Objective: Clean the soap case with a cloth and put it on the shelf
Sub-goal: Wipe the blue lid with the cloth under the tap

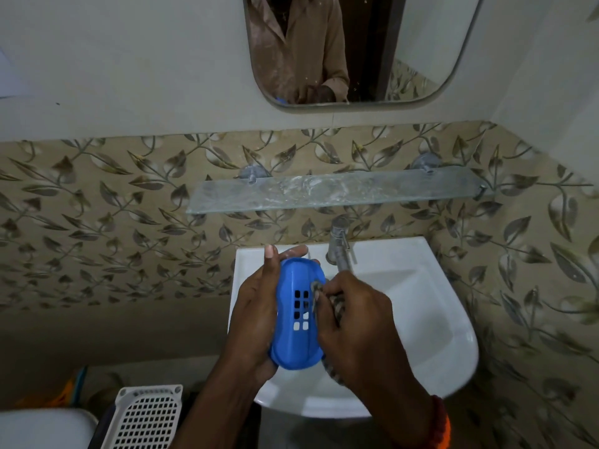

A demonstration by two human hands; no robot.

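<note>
Presently, items listed left to right.

Basket [147, 416]: white plastic, rectangular, grid-perforated; near left, low beside the basin.

Left hand [259, 306]: closed around the soap case, thumb along its far left edge, fingers wrapped behind; firm hold.

Soap case [296, 314]: blue moulded plastic, oblong with rounded ends, smooth and slightly glossy, a block of small square drain holes at centre. Held upright-tilted above the basin's left part, between both hands.

Cloth [337, 311]: dull grey-brown patterned fabric, bunched; only folds show, at the case's right edge and beneath the right hand. It touches the case near the drain holes.

Right hand [353, 319]: curled tight on the cloth, fingertips pressing it against the case.

Basin [437, 319]: white glazed ceramic, rounded near rim. Tap [338, 244]: brushed metal, at the far rim.

Shelf [340, 192]: frosted glass slab on metal wall pegs, streaked with whitish residue; far, above the tap. Nothing stands on it.

Mirror [421, 59]: rounded corners, above the shelf.

Status, judged: wiping appears under way; how clean the case is cannot be told. Placing it on the shelf is not yet done.
</note>
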